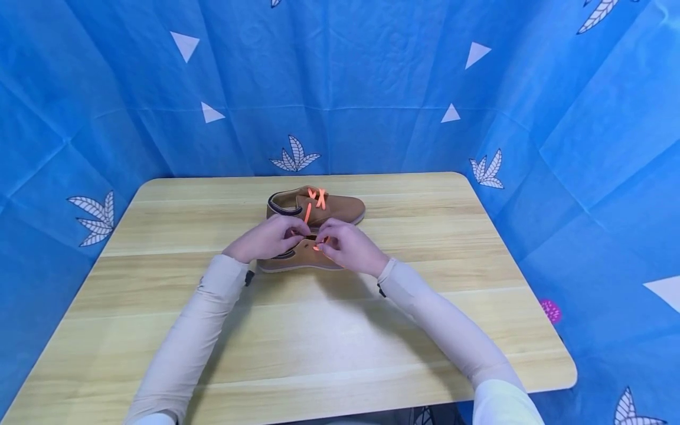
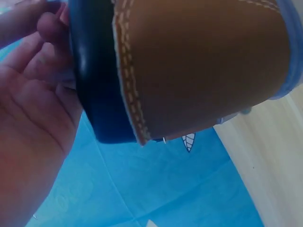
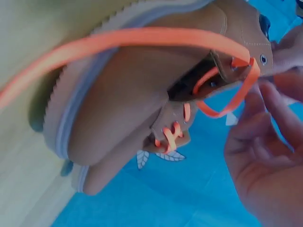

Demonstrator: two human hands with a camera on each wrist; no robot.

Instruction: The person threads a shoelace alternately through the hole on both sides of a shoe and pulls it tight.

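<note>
A tan shoe [image 1: 300, 258] stands on the table, its toe pointing right. My left hand [image 1: 273, 238] is at its opening, fingers bent by the eyelet flap, which it appears to pinch. In the left wrist view, the dark padded collar [image 2: 92, 75] partly hides the left fingers [image 2: 52, 28]. My right hand [image 1: 353, 245] pinches an orange shoelace [image 3: 227, 111] beside the eyelets. This lace passes through an eyelet, makes a loop, and one long end runs past the toe in the right wrist view. The exact pinch points are partly hidden.
Just behind stands a matching tan shoe [image 1: 345, 208] with orange lace crossed through its eyelets. Both shoes are on a pale wooden table [image 1: 159, 283] with rounded corners. A blue patterned cloth [image 1: 340, 77] hangs around its back and sides.
</note>
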